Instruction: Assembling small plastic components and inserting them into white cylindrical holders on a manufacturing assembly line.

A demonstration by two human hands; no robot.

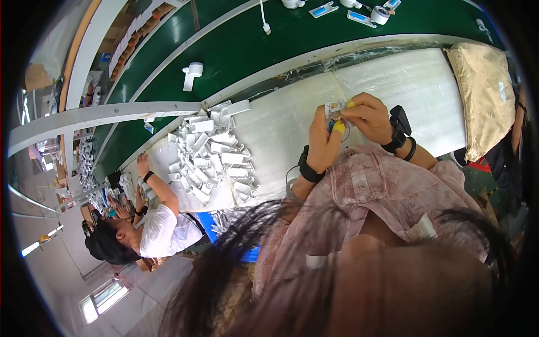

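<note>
My left hand [325, 141] and my right hand [369, 118] meet over the worktable, in front of my chest. Between their fingertips is a small white plastic part [332, 106], too small and too covered by fingers to name more exactly. Both hands are closed on it. Yellow covers show on some of my fingertips. Black straps circle both wrists, and a thin loop hangs by the left one. To the left of my hands lies a heap of white plastic housings [209, 154] on the pale table covering [283, 126].
Beyond the table runs a green conveyor belt [236, 48] carrying several white devices. A white metal frame bar [112, 115] crosses at left. A co-worker in a white shirt [165, 233] sits there, near a blue bin [208, 224]. Brown paper [483, 95] lies at the table's right end.
</note>
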